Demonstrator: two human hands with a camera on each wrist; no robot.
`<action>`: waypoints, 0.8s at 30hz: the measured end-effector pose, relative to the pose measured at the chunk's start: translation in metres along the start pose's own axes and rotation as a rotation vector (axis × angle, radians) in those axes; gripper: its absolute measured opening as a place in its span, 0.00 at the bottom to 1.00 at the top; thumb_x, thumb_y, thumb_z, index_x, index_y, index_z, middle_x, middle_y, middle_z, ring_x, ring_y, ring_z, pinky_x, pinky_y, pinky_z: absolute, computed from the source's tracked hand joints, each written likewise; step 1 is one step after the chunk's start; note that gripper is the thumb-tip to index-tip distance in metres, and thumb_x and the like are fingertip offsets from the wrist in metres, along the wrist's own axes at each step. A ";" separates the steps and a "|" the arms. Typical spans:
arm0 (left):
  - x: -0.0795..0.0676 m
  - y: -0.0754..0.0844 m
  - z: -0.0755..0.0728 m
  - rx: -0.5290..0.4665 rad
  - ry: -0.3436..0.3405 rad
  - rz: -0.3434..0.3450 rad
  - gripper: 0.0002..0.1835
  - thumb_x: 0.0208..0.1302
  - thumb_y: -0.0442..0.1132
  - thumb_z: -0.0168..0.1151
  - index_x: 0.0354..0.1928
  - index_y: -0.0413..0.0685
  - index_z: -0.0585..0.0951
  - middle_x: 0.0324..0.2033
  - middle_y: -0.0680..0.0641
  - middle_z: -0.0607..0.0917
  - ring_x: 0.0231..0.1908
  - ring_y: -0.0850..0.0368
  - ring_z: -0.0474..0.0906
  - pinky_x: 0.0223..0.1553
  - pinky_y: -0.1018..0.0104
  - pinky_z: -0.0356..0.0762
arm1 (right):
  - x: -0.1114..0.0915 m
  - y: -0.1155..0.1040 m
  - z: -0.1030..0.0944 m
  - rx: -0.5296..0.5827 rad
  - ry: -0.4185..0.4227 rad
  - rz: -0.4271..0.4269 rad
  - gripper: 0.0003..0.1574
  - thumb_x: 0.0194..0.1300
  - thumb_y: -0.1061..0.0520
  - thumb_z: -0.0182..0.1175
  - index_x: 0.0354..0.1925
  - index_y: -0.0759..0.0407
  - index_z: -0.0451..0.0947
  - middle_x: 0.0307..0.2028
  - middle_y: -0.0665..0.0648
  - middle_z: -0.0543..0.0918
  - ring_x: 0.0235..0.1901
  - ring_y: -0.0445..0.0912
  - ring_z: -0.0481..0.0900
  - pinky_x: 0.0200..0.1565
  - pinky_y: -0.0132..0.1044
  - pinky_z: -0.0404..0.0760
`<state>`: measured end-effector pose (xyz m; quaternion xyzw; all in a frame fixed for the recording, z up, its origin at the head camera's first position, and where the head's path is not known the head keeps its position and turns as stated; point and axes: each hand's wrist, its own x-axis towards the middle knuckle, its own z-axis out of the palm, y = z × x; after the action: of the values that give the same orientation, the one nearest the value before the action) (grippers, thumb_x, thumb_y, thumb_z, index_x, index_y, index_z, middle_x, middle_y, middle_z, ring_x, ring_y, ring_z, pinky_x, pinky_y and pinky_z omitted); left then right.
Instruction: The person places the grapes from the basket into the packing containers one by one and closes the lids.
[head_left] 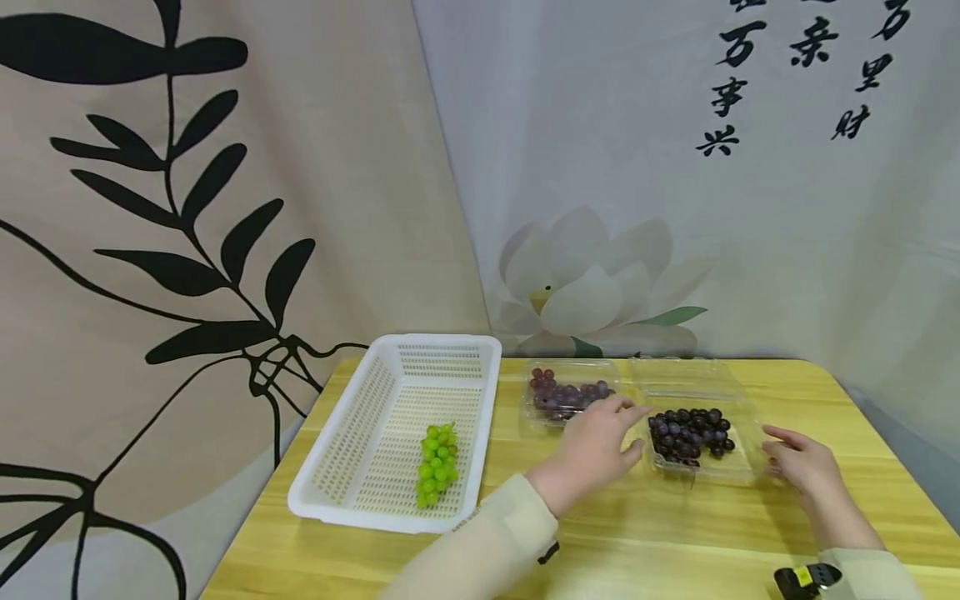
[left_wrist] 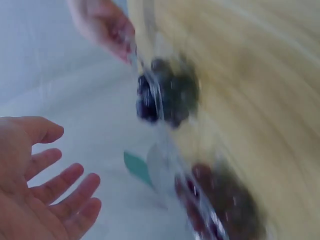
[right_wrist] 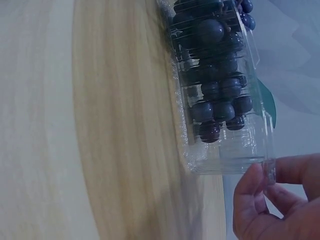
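Though the clear box (right_wrist: 227,166) looks light and flexible, its rim, which my right hand (head_left: 806,463) pinches, should hold. My left hand (head_left: 592,450) hangs empty, fingers loosely spread.

On the table (head_left: 622,525), left to right: basket (head_left: 405,417), grape bunch (head_left: 437,467) in its right part; middle box (head_left: 573,369), grapes (head_left: 564,400) inside; left hand (head_left: 596,442) before it; right box (head_left: 738,454), more grapes (head_left: 688,435) inside; right hand (head_left: 806,462) at its right edge; curtain (head_left: 375,167) behind.

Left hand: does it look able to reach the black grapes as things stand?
Probably yes: the left hand is empty beside the box, whose lid looks open, seemingly leaving the black grapes uncovered.
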<state>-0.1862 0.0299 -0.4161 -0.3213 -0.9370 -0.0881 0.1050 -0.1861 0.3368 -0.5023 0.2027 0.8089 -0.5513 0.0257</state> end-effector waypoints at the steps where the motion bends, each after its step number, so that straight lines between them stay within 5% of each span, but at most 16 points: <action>1: -0.004 -0.007 -0.004 0.001 0.014 -0.008 0.25 0.65 0.52 0.57 0.64 0.68 0.70 0.54 0.60 0.76 0.48 0.65 0.76 0.32 0.76 0.76 | 0.000 -0.001 0.000 -0.001 0.000 0.004 0.34 0.71 0.56 0.47 0.69 0.71 0.54 0.44 0.62 0.77 0.27 0.41 0.78 0.33 0.35 0.83; 5: -0.018 -0.037 -0.019 -0.056 0.054 -0.045 0.28 0.63 0.48 0.61 0.66 0.62 0.69 0.58 0.55 0.76 0.53 0.60 0.76 0.43 0.69 0.79 | -0.001 -0.001 -0.001 -0.001 -0.006 0.011 0.34 0.71 0.56 0.46 0.69 0.71 0.53 0.41 0.58 0.78 0.26 0.41 0.77 0.33 0.35 0.83; 10: -0.038 -0.071 -0.040 -0.155 0.025 -0.146 0.32 0.63 0.47 0.61 0.69 0.59 0.65 0.65 0.50 0.69 0.62 0.51 0.69 0.57 0.58 0.74 | -0.002 -0.001 -0.002 0.002 -0.018 0.010 0.34 0.72 0.56 0.46 0.70 0.71 0.53 0.40 0.55 0.79 0.26 0.41 0.77 0.33 0.35 0.82; 15: -0.061 -0.107 -0.052 -0.150 0.040 -0.241 0.38 0.62 0.44 0.62 0.72 0.58 0.58 0.70 0.45 0.61 0.66 0.43 0.62 0.62 0.49 0.68 | -0.003 -0.002 -0.002 0.018 -0.023 0.020 0.35 0.72 0.56 0.46 0.70 0.71 0.52 0.34 0.45 0.76 0.25 0.40 0.75 0.32 0.35 0.81; 24: -0.098 -0.160 -0.055 -0.167 -0.009 -0.406 0.48 0.60 0.40 0.65 0.75 0.63 0.46 0.74 0.44 0.46 0.70 0.40 0.52 0.59 0.43 0.69 | -0.003 -0.003 -0.002 0.003 -0.018 0.012 0.34 0.72 0.56 0.45 0.69 0.72 0.52 0.35 0.46 0.77 0.25 0.40 0.75 0.32 0.35 0.81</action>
<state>-0.2026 -0.1645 -0.4035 -0.1339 -0.9724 -0.1835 0.0537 -0.1841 0.3367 -0.4981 0.2025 0.8067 -0.5540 0.0363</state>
